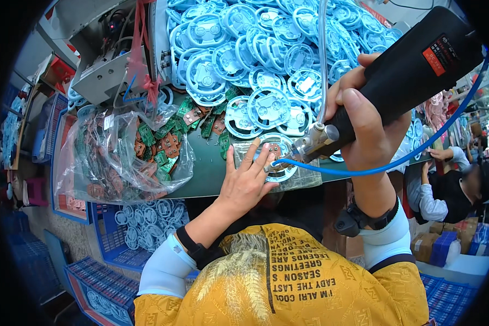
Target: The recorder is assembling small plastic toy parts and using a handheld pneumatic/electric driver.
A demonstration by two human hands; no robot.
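Worktop (212, 182), dark green, runs across the middle of the view and carries nearly everything else. Heaped over its far half is a big pile of light blue round plastic parts (255, 49), overlapping one another right up to the top edge. To the left lies a crumpled clear plastic bag (119, 157) holding small green and brown circuit boards (157, 146), some of them spilling out toward the pile. Below the worktop edge, on the left, a blue crate (141, 228) holds more of the round parts.

A black power screwdriver (407, 70) slants down from the upper right, a blue hose (396, 163) looping from its metal nose. The right hand (364, 119) is wrapped firmly round its barrel, thumb along the side, with the tip coming down onto one blue round part (277, 157) at the near edge of the worktop. A small brown circuit board (271, 148) sits in that part, directly under the tool's tip. The left hand (247, 182) lies flat with its fingers spread, pressing on the part just beside the board.
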